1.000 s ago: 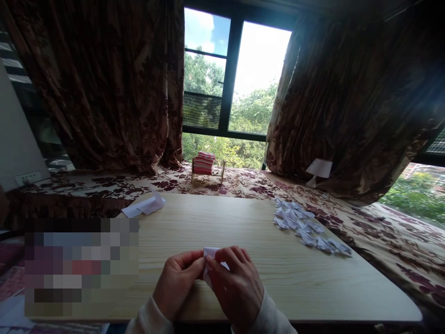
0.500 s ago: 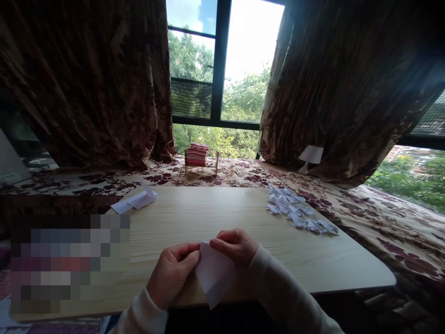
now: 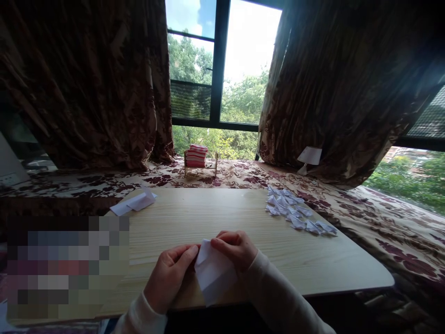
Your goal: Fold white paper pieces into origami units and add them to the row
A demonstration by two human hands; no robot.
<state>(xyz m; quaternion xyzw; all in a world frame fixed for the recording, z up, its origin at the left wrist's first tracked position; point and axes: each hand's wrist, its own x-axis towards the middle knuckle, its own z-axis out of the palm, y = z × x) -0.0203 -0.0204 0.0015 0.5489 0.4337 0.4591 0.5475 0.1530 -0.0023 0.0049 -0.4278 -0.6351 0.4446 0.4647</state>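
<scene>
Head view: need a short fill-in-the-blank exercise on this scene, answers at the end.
1. The sheet held by the left hand and right hand is ____ in colour.
2. Going left to right, the folded pieces lie on the table's ____ half.
3. In the picture, the striped stack stands to the ____ of the lamp.

Missing words: white; right; left.

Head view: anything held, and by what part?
Paper, in both hands: the left hand pinches its left edge near the top, the right hand its upper edge.
</scene>
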